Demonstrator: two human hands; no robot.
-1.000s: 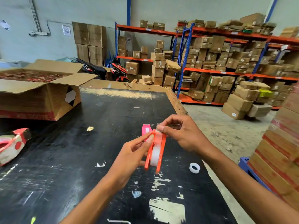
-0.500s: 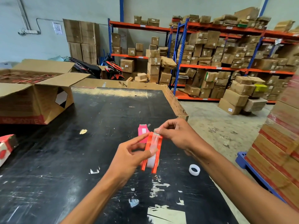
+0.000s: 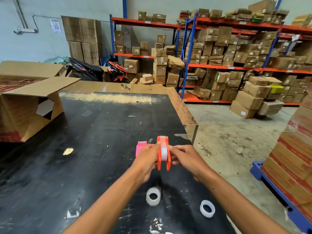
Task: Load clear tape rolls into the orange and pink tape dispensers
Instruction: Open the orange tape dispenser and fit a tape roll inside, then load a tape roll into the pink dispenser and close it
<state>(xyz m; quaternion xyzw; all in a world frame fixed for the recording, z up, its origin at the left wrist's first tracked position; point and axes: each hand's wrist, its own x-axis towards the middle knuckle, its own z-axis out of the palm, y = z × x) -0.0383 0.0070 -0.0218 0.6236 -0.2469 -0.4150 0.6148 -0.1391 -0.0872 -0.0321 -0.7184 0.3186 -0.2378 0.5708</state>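
Observation:
The orange tape dispenser (image 3: 163,152) is held upright above the black table (image 3: 94,132), a clear tape roll seated between its two side plates. My left hand (image 3: 146,159) grips its left side and my right hand (image 3: 184,159) grips its right side. Just behind my left hand, the pink tape dispenser (image 3: 140,147) stands on the table, partly hidden by my fingers. Two loose clear tape rolls lie nearer to me: one (image 3: 153,196) between my forearms and another (image 3: 207,208) under my right forearm.
An open cardboard box (image 3: 32,105) sits at the table's left. The table's right edge (image 3: 190,129) drops to the concrete floor. Stacked cartons on a blue pallet (image 3: 276,191) stand at the right. Shelving racks with boxes and parked motorbikes fill the background.
Both hands pushed the orange dispenser farther away; my right hand left its top and now holds its side. The view tilted down, bringing a second loose tape roll into sight.

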